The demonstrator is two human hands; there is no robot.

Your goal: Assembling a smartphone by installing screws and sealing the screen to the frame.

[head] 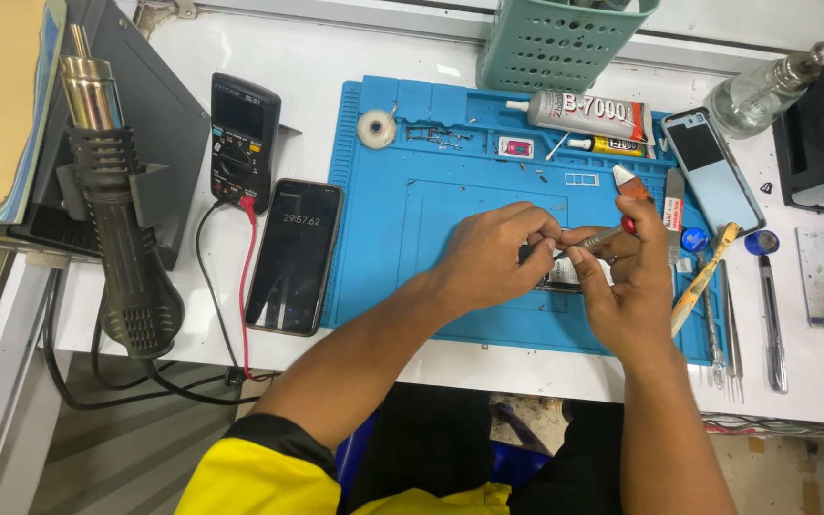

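Both hands meet over the middle of the blue work mat (383,238). My left hand (493,253) presses its fingertips down on a small dark device (557,275), mostly hidden beneath my hands. My right hand (627,286) grips a thin metal screwdriver with a red cap (603,236), its tip pointing left at the device beside my left fingers.
On the mat: a tape roll (376,128), a large glue tube (584,113), a small yellow tube (612,145), a phone panel (714,170). A black phone (294,256), multimeter (243,138) and heat gun (126,219) lie left. Tweezers and tools (746,315) lie right. A green basket (555,43) stands behind.
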